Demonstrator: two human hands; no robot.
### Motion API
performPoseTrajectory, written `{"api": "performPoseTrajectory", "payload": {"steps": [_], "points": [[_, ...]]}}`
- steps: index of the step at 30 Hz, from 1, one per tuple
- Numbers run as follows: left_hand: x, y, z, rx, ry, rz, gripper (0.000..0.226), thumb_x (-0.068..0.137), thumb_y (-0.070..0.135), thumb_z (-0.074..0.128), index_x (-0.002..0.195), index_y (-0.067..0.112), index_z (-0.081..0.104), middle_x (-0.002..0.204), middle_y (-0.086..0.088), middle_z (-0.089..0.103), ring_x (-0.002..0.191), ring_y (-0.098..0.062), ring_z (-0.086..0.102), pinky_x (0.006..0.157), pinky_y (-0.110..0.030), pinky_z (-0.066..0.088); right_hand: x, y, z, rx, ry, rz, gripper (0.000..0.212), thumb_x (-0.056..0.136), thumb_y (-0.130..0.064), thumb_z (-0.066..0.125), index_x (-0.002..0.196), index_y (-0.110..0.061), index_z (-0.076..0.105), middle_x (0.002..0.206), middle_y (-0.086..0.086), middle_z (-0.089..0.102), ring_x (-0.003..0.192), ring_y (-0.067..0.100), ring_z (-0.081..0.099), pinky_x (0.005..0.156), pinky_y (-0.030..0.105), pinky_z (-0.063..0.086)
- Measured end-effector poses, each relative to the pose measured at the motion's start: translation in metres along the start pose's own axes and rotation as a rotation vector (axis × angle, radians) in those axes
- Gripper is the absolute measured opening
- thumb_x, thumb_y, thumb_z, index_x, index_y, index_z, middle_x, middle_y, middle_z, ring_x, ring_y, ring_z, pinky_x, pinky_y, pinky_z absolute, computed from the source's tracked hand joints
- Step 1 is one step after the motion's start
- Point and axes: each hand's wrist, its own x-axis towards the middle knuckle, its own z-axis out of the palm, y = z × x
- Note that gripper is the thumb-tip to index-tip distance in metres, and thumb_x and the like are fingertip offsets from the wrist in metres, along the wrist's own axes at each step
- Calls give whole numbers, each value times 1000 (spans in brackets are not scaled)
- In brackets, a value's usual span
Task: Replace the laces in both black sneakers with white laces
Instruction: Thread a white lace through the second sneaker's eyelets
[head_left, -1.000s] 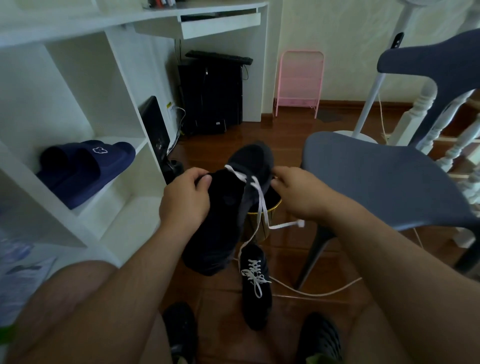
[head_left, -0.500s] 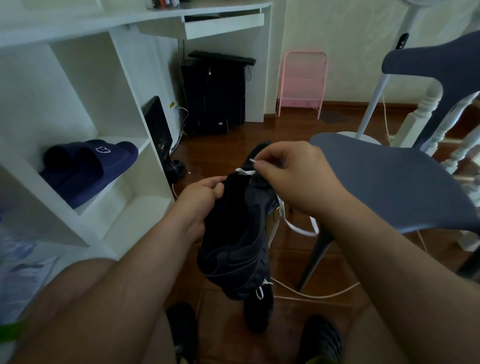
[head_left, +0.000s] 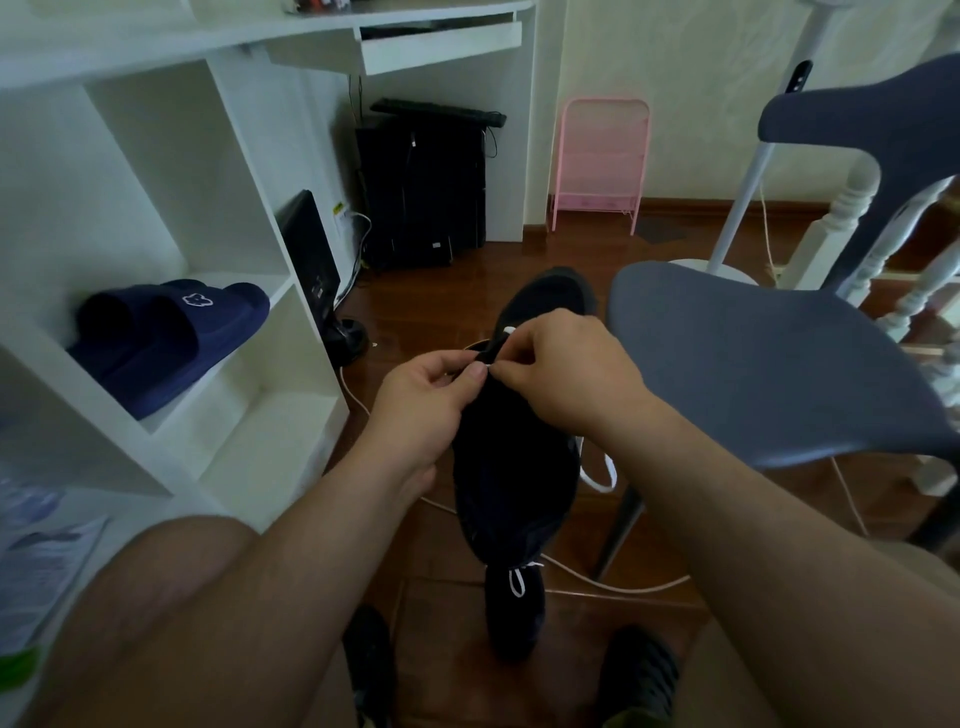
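Judging by the bow on the black sneaker on the floor (head_left: 515, 608) at six o'clock, you have one shoe already relaced in white. Above it, at centre, you hold the second black sneaker (head_left: 511, 467) off the floor. Your left hand (head_left: 423, 410) grips its upper at nine o'clock, while your right hand (head_left: 563, 376) pinches the white lace (head_left: 600, 470) tip near an eyelet; a loop hangs slack at four o'clock. That leaves most of this sneaker's lacing ahead. Beyond, at two o'clock, stands the grey chair (head_left: 753, 358); navy slides (head_left: 171, 338) lie at nine.
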Motion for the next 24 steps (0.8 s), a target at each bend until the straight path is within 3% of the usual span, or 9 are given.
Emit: {"api": "performPoseTrajectory", "payload": {"steps": [3,6,10,14,17,19,22,24], "points": [[-2,1,4,12,7,83,16,98,7,70,105,21,75,104,2,78,90,-7,76,69,-17,58,0,4,1,59,45,20,13,98,-42,66,93,-35,76,85,-15,69,79,3,64,67,28,57],[-4,-2,4,120,17,167,22,97,9,73,105,29,75,103,9,77,98,-8,75,78,-24,62,-1,5,2,60,56,28,13,98,-41,67,92,-35,76,83,-16,69,76,2,63,64,26,56],[-9,-10,1,476,19,320,44,91,20,78,122,50,66,111,19,72,108,0,67,93,-34,61,-4,4,4,39,57,51,10,98,-37,69,92,-32,76,80,-15,66,73,0,61,58,20,46],[-17,-9,7,575,29,430,58,91,20,76,135,54,59,125,26,68,117,4,63,101,-27,56,-6,3,3,99,191,66,7,90,-38,78,92,-34,72,81,-15,67,79,1,63,66,22,50],[-19,-10,9,515,19,396,59,92,21,75,141,50,58,132,25,65,123,4,60,103,-25,52,-7,4,7,120,285,52,31,83,-39,83,88,-36,53,79,-14,66,82,7,64,78,39,56],[-16,-13,9,453,30,360,56,92,20,75,138,49,60,134,23,66,126,4,59,107,-28,51,-7,4,9,91,285,18,34,82,-42,83,87,-37,49,80,-15,65,84,9,63,82,47,55],[-13,-12,12,187,58,233,49,94,7,74,129,41,69,123,20,72,118,3,65,104,-32,56,-11,3,9,26,258,-16,33,82,-48,81,89,-35,52,93,-16,62,99,15,56,84,45,47],[-9,-8,11,64,119,194,50,95,0,72,131,34,69,116,21,73,106,7,68,95,-25,59,-16,6,11,-74,280,-13,35,83,-47,79,89,-33,48,103,-9,51,102,19,45,80,40,41]]}}
